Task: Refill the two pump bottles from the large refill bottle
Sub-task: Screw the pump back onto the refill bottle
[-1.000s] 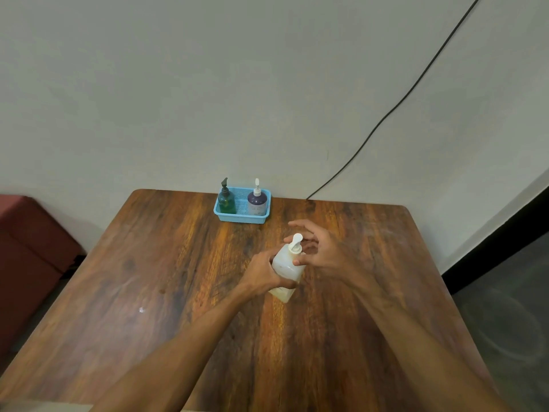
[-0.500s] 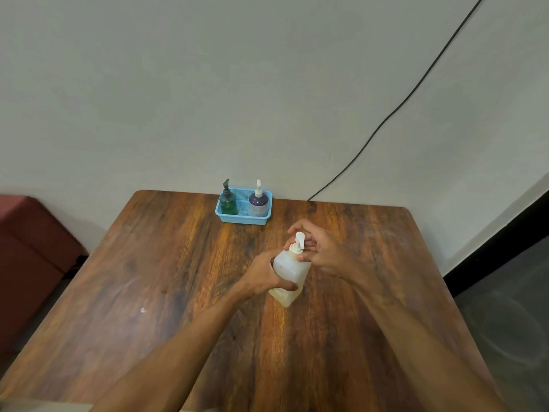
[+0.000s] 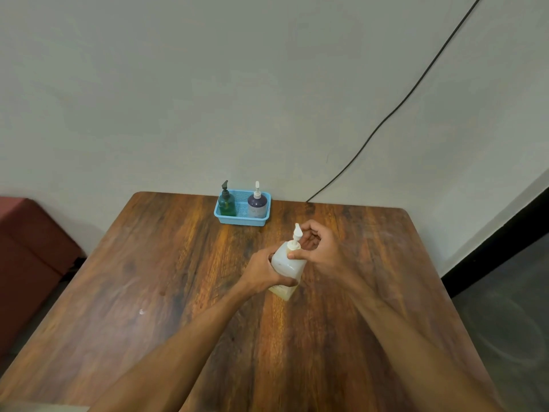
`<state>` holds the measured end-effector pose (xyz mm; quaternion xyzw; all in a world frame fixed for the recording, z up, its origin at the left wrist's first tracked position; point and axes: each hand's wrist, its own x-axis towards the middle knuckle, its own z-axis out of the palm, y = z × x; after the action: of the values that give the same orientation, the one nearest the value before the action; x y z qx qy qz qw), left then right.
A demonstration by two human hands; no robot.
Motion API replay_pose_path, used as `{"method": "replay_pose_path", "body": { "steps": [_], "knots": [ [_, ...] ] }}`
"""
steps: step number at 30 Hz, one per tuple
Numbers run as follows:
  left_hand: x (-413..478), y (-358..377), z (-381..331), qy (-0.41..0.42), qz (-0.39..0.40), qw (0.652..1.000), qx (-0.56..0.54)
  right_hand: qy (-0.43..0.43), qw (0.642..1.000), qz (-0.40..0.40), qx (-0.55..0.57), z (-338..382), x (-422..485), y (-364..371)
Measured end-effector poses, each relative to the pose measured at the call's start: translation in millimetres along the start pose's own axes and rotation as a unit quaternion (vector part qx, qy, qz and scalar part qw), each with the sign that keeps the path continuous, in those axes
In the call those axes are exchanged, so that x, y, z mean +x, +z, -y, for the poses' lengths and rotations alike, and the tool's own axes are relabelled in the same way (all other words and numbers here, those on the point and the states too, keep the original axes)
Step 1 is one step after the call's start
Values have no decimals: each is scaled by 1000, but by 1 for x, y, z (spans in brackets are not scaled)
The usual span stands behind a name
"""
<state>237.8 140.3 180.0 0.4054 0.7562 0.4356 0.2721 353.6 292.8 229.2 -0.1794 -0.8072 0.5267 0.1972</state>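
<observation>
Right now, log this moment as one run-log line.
left hand: grips refill bottle; right hand: pinches pump cap; green bottle, purple bottle: in blue basket

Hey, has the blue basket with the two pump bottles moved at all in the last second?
No. The blue basket stays at the table's far edge, just left of where the black cable meets it.

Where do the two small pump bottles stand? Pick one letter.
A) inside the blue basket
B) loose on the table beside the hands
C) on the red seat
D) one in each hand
A: the green pump bottle and the purple pump bottle stand upright, side by side, inside the blue basket.
</observation>
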Motion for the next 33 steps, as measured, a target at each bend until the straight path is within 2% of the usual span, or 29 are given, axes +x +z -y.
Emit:
{"method": "replay_pose_path", "body": {
  "steps": [7,12,14,20,23,27,33],
  "knots": [
    [-2,0,-2,18,-10,1000,3,27,999,23,29,-11,-6,2],
    [-6,6,-2,5,-39,999,-8,39,998,-55,18,-5,-11,17],
    [-6,7,-2,1,-40,999,-11,40,997,-60,12,-4,-14,18],
    [-3,2,0,9,-14,1000,7,49,995,29,86,-11,-7,4],
    [-3,2,-4,16,-23,1000,2,59,994,-22,87,-6,-9,10],
    [-4,7,-6,14,-43,999,-8,17,996,-73,51,-2,-10,20],
    [-2,1,2,1,-39,999,13,15,997,29,74,-8,-6,5]
  ]
}}
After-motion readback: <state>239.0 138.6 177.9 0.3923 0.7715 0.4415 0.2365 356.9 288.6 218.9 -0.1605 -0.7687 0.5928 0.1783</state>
